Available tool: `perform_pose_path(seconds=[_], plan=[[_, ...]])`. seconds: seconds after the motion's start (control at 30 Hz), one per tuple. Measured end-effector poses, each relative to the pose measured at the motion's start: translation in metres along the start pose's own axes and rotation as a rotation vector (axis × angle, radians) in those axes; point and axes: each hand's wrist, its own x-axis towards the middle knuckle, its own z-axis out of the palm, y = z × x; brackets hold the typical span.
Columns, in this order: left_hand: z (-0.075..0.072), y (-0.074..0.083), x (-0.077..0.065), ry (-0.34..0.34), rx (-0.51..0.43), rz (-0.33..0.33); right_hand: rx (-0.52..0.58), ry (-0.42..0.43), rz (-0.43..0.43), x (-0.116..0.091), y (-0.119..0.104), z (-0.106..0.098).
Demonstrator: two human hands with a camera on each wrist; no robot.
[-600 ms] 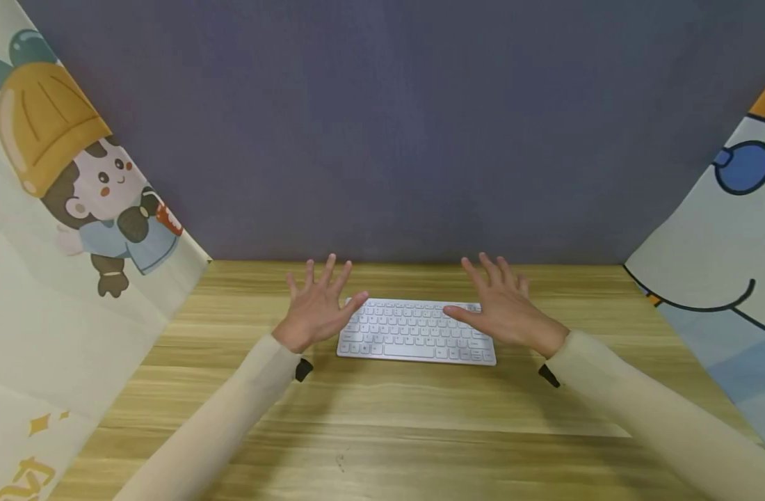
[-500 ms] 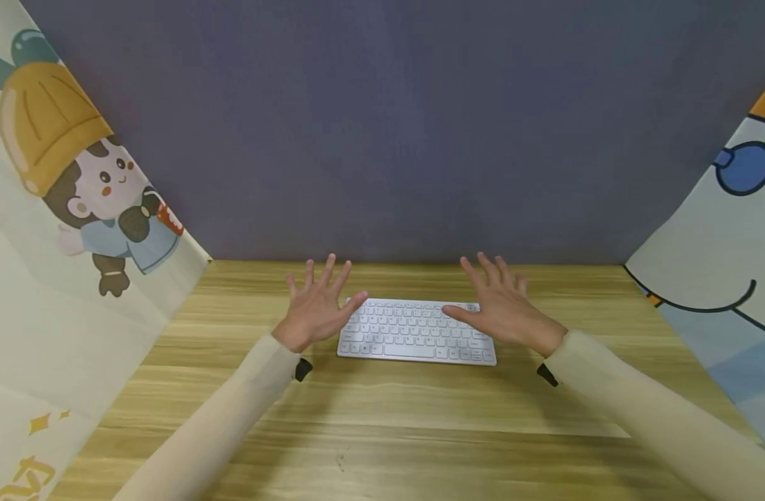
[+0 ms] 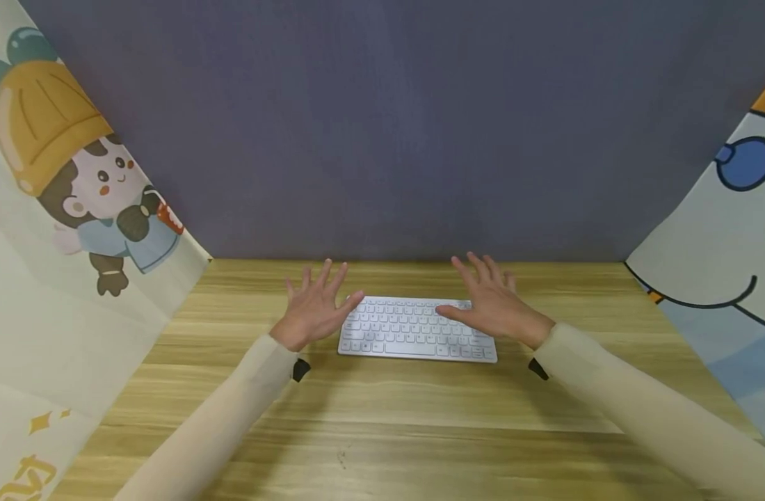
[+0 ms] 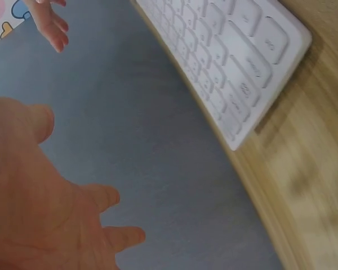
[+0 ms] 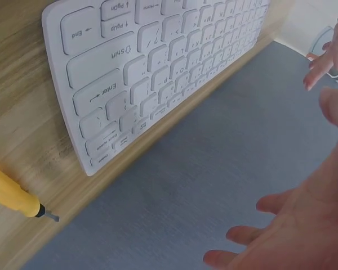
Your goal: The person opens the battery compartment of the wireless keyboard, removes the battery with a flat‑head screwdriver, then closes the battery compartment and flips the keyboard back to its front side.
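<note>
- Your left hand [image 3: 312, 312] floats over the left end of the flat white plastic keyboard [image 3: 414, 329]. Its fingers are straight and spread apart, and it holds nothing.
- Your right hand [image 3: 496, 306] floats over the right end of the keyboard. Its fingers are spread apart too, and it holds nothing.
- The keyboard lies flat on the smooth, stripy wooden table [image 3: 382, 417], near the far edge, between your two hands.
- A thin yellow stick with a dark tip [image 5: 14, 198] lies on the wood just beside the keyboard's corner.
- A soft grey wall [image 3: 382, 125] stands behind.
</note>
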Motion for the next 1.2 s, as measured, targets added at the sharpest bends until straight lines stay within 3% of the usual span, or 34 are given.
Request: perform_pose_path(seconds=[0.27,0.5,0.8,1.0,1.2], plan=[[0.007,-0.014,-0.004,-0.056,-0.054,-0.018,0.002,-0.041,-0.029,0.008,-0.005,0.010],[0.011,-0.028,-0.003,-0.122,-0.068,0.040,0.032,-0.093,-0.083,0.018,-0.014,0.020],[0.025,-0.054,0.001,-0.230,-0.141,0.058,0.098,-0.221,-0.134,0.036,-0.027,0.047],[0.033,-0.069,0.001,-0.311,-0.172,0.067,0.083,-0.273,-0.193,0.041,-0.041,0.067],[0.036,-0.073,-0.001,-0.327,-0.161,0.109,0.048,-0.296,-0.190,0.043,-0.051,0.075]])
